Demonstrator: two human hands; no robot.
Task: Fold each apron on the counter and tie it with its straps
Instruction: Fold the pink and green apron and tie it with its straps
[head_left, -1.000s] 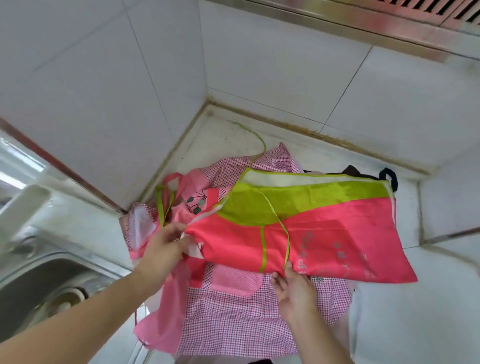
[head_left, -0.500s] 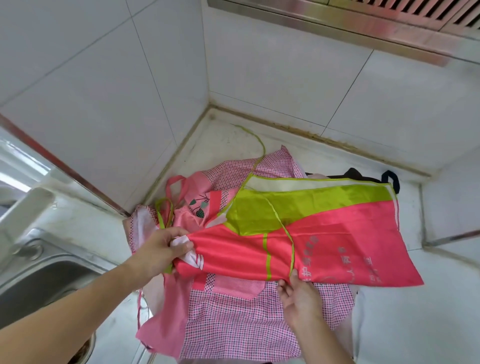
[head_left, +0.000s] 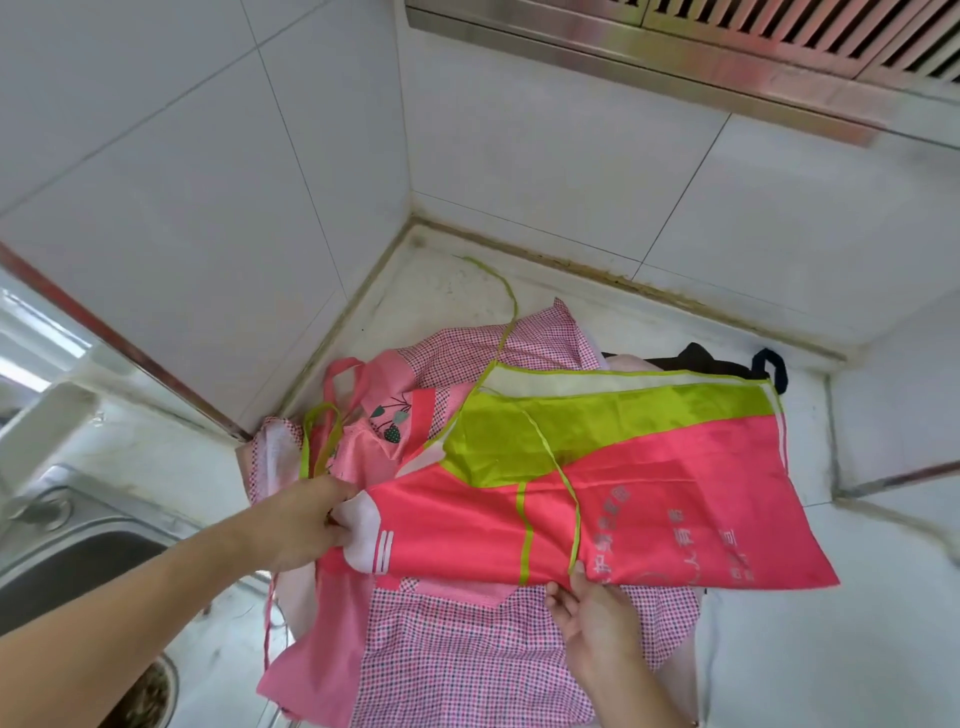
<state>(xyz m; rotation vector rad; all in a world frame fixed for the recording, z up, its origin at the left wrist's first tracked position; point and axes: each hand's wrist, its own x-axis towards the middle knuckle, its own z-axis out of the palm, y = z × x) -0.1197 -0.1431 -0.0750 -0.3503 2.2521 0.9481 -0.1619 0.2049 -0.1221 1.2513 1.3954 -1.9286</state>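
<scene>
Progress: early, by my reading; the pink-and-green apron (head_left: 623, 499) is folded over once, not yet tied, and no tied bundle is in view.
Left to do: further folds, strap knot, then the checked apron (head_left: 467, 660) beneath and a dark one (head_left: 727, 364) behind.
Look: glossy, thin, green strap (head_left: 566, 488) trailing across it.
Place: on the worktop (head_left: 805, 649), atop the pile.
Left hand (head_left: 306, 519): fingers pinching the apron's left end.
Right hand (head_left: 592, 618): fingers pinching the near edge.

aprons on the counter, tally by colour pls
Red-pink and lime-green apron, held by left hand and right hand: 1
Pink gingham apron, underneath: 1
Dark fabric behind, mostly hidden, kind unclear: 1
Total: 3 fabric items, 2 plainly aprons.
</scene>
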